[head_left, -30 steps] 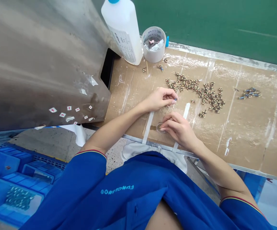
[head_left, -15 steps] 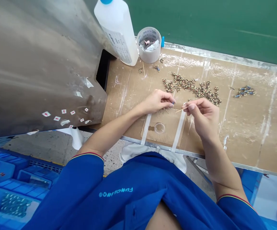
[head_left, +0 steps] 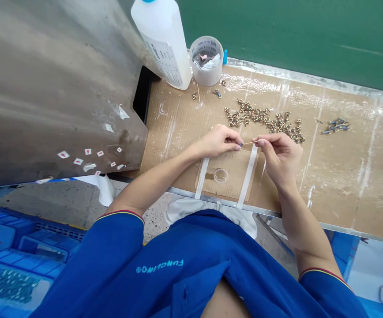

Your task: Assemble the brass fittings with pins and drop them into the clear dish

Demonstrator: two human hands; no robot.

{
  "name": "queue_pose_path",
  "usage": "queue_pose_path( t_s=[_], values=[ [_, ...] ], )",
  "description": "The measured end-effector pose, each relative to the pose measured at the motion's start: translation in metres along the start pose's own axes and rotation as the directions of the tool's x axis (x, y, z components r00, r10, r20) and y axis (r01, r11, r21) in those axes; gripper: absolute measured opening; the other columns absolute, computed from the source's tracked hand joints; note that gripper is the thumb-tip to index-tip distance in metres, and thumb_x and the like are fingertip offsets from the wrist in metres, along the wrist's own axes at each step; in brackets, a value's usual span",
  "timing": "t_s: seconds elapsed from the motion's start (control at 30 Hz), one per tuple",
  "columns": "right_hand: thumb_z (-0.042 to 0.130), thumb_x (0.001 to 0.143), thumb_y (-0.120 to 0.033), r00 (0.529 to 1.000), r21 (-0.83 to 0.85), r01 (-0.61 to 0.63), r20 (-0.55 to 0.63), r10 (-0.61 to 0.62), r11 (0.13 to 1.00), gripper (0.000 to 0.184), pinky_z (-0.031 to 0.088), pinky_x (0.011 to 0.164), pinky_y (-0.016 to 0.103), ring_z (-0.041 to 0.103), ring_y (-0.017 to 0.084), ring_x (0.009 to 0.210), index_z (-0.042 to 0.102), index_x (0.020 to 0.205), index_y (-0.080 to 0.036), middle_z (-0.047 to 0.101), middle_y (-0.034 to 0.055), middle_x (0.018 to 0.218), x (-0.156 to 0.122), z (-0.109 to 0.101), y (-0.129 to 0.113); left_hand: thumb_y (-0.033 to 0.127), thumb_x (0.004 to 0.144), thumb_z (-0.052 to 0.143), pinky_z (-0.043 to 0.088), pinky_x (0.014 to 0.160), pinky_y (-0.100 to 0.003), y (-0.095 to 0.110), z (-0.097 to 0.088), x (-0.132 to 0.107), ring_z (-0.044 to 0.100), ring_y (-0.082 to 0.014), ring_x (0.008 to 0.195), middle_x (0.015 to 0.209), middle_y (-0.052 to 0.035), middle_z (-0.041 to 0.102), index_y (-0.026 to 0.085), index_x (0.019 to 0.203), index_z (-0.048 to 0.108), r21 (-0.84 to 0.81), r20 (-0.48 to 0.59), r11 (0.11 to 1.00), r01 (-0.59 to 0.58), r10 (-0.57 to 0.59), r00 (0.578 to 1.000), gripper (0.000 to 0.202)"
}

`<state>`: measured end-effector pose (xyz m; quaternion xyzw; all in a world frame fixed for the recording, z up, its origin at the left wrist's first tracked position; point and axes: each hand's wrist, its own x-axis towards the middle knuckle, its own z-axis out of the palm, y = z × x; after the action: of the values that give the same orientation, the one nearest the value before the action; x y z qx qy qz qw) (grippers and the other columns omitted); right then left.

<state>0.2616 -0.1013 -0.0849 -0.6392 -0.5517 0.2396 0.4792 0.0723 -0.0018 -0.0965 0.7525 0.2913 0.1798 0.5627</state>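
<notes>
Left hand [head_left: 218,141]: and there it is, knuckles up, thumb and fingertips [head_left: 238,145] pinched tight, pointing right!
Right hand [head_left: 281,157]: turned inward, thumb and forefinger [head_left: 260,142] pinched together, remaining fingers curled beneath.
Left forearm [head_left: 158,176]: slanting up from the lower left, wrist almost straight.
Right forearm [head_left: 297,216]: rising steeply from the lower right, wrist bent inward.
Gap between hands: just a narrow one, fingertips facing each other!

Lettering on blue jacket [head_left: 160,265] read upside down as approximately "FUNGLING"; final letters uncertain. Printed label [head_left: 164,59] on white plastic bottle [head_left: 155,22]: small text noted, illegible. Print inside rim of tape roll [head_left: 207,45]: too small to read. White stickers [head_left: 78,161] on metal panel [head_left: 55,88]: red arrow-like marks observed, no wording legible.
</notes>
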Motion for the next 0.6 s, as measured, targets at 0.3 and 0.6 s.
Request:
queue_pose_path(
  t_s=[0.3, 0.6],
  values=[
    [0.074, 0.094, -0.050, 0.998, -0.004, 0.065, 0.020, -0.065, 0.998, 0.027, 0.060, 0.071, 0.034, 0.077, 0.021, 0.077, 0.076, 0.085, -0.024, 0.081, 0.0038, 0.084, -0.0007, 0.0021, 0.0013, 0.017, 0.082, 0.075, 0.045, 0.072, -0.023, 0.0015, -0.0008, -0.0011, 0.061, -0.0107, 0.070, 0.075, -0.0018, 0.074, 0.013, 0.088, 0.082, 0.015, 0.009, 1.000, 0.007, -0.007, 1.000, 0.010],
    [0.072, 0.096, -0.046, 0.994, -0.037, 0.101, 0.036, -0.100, 0.994, 0.023, 0.062, 0.071, 0.033, 0.077, 0.020, 0.077, 0.075, 0.086, -0.025, 0.081, 0.0034, 0.084, -0.0005, 0.0019, 0.0030, 0.016, 0.082, 0.074, 0.044, 0.069, -0.023, 0.0002, -0.0009, -0.0008, 0.059, -0.0095, 0.066, 0.073, -0.0010, 0.072, 0.013, 0.086, 0.080, -0.009, 0.015, 1.000, -0.013, 0.013, 1.000, 0.008]
  ],
)
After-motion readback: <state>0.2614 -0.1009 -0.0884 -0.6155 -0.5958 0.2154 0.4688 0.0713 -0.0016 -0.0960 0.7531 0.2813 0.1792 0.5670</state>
